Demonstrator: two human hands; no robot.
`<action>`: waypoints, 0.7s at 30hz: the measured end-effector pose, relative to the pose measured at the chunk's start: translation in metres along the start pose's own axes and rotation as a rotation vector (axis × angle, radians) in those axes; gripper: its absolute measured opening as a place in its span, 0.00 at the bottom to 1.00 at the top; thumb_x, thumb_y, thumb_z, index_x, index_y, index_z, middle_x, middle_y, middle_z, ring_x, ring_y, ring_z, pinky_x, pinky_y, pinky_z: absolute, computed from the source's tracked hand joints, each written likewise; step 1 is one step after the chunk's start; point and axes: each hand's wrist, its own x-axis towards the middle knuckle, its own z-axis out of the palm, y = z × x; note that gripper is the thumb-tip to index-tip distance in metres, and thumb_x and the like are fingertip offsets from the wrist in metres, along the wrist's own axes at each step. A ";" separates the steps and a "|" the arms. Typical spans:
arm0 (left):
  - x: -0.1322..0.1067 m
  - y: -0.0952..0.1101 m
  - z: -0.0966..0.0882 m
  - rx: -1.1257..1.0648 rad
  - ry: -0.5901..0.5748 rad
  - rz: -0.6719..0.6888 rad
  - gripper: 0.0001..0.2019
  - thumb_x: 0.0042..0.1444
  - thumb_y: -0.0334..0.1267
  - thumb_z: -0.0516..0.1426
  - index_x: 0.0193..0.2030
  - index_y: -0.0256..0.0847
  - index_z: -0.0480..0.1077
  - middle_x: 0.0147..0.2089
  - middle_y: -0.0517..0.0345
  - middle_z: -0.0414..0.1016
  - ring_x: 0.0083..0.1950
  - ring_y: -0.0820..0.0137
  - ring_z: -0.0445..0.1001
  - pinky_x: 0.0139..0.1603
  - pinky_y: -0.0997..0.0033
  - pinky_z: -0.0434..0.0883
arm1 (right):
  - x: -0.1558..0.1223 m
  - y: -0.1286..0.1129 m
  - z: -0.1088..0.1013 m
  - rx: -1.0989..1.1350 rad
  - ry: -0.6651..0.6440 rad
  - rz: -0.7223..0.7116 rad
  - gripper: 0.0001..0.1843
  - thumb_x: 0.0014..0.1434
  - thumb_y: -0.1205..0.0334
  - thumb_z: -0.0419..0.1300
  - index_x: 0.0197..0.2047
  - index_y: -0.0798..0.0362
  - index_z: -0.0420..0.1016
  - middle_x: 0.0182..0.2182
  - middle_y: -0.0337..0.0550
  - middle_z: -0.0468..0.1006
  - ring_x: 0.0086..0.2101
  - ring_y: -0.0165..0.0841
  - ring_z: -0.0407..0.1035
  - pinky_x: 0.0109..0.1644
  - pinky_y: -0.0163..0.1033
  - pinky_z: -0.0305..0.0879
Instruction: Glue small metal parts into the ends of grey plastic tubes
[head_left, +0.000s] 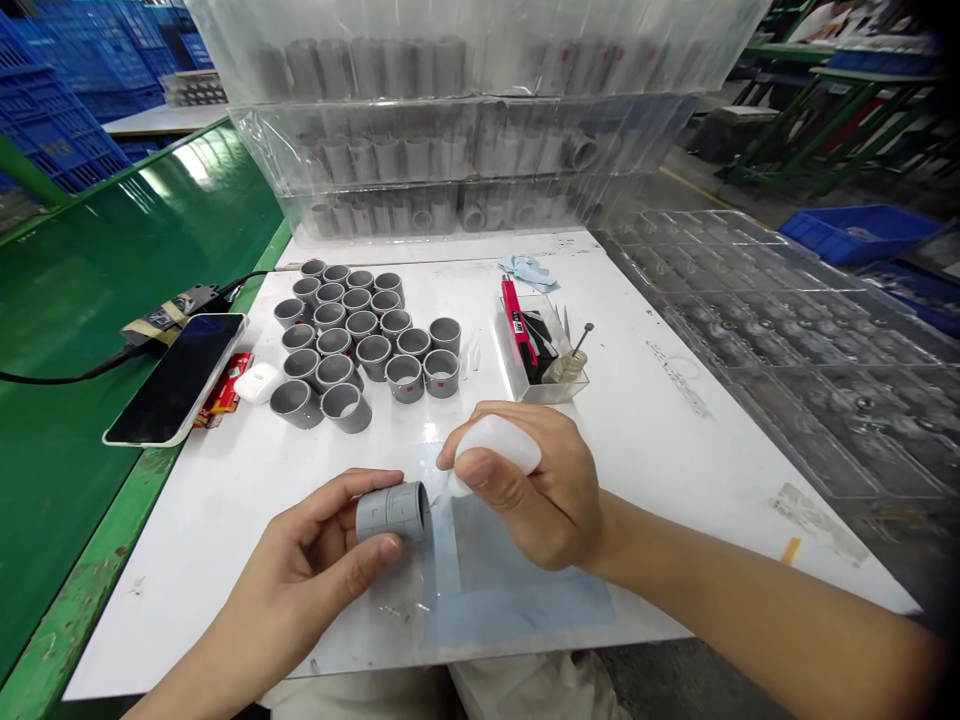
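Gripping a short grey plastic pipe coupling (391,512) in the left hand (300,570), rounded white squeeze bottle (499,445) in the right hand (525,490), just beside it.

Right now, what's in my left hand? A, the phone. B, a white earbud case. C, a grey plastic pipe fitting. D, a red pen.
C: the left hand grips a grey plastic pipe fitting between fingers and thumb, while the right hand holds a white rounded object.

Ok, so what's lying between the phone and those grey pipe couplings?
In the head view, a white rounded case and a red packet lie between the smartphone and the grey pipe couplings.
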 end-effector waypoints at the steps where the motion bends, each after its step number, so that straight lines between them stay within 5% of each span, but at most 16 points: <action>1: 0.000 0.000 0.000 0.000 0.004 -0.001 0.17 0.57 0.42 0.69 0.53 0.50 0.79 0.44 0.64 0.85 0.41 0.71 0.80 0.42 0.81 0.76 | 0.000 0.000 0.000 0.002 -0.002 0.002 0.22 0.71 0.57 0.56 0.25 0.55 0.72 0.23 0.41 0.75 0.23 0.27 0.67 0.27 0.36 0.60; 14: -0.001 -0.001 0.001 0.066 0.045 -0.012 0.19 0.56 0.44 0.70 0.54 0.52 0.79 0.43 0.64 0.84 0.41 0.72 0.80 0.43 0.81 0.77 | 0.000 0.002 0.001 0.018 0.004 -0.009 0.25 0.71 0.59 0.55 0.21 0.53 0.66 0.24 0.42 0.77 0.25 0.28 0.70 0.28 0.36 0.64; 21: 0.000 0.000 -0.002 0.131 0.049 -0.001 0.20 0.57 0.49 0.68 0.55 0.50 0.77 0.36 0.63 0.82 0.39 0.70 0.78 0.42 0.78 0.77 | 0.000 -0.001 -0.001 0.038 0.042 0.095 0.23 0.71 0.53 0.57 0.26 0.55 0.75 0.19 0.36 0.70 0.20 0.25 0.63 0.24 0.34 0.58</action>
